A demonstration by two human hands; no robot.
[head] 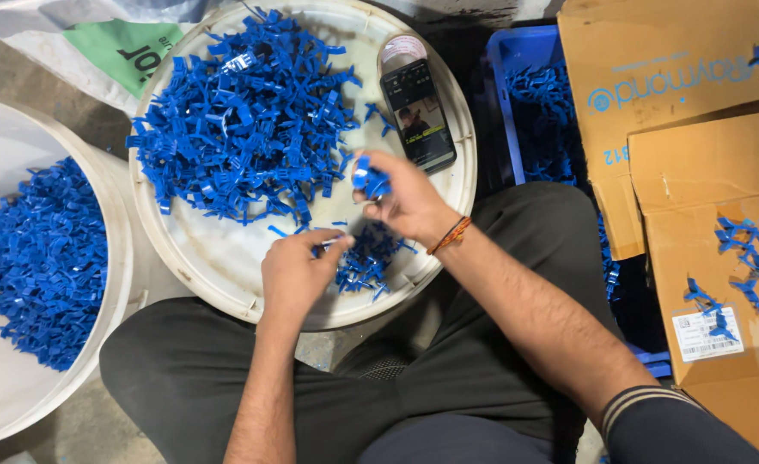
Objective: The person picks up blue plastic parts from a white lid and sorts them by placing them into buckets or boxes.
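Note:
A round white lid (216, 258) lies in front of me with a big heap of small blue plastic parts (242, 120) on its far side. My right hand (405, 202) is closed on a few blue plastic parts (369, 180), held just above the lid. My left hand (298, 271) pinches one small blue part (332, 245) at its fingertips, next to a smaller heap of blue parts (366, 262) near the lid's front edge. A thread band circles my right wrist.
A smartphone (418, 112) with a lit screen lies on the lid beside a roll of tape (401, 47). A white bucket (104, 198) at left holds blue parts. A blue crate (517, 51) and cardboard boxes (706, 163) stand at right.

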